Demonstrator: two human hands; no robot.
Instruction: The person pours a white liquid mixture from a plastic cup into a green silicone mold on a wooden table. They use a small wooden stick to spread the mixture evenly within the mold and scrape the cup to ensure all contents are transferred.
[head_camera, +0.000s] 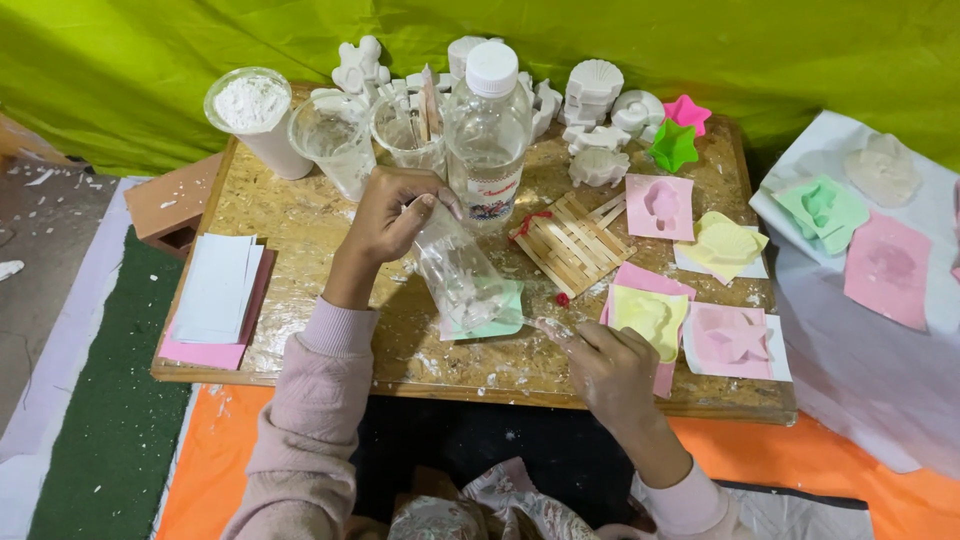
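At a chipboard table (300, 250), the left hand (385, 215) grips a clear plastic cup (458, 270), tilted over a green mould (500, 318); the right hand (610, 365) pinches what appears to be a stirring stick (552, 328). Finished white plaster casts (595, 85) line the back; pink and yellow moulds (650, 310) wait unfilled.

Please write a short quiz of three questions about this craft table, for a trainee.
1. True or false: the left hand holds a clear plastic cup tilted over a green mould.
2. What does the right hand hold? A) a thin stick B) scissors C) a brush
3. What stands just behind the tilted cup?

Key: 1 true; 2 A; 3 a clear bottle with a white cap.
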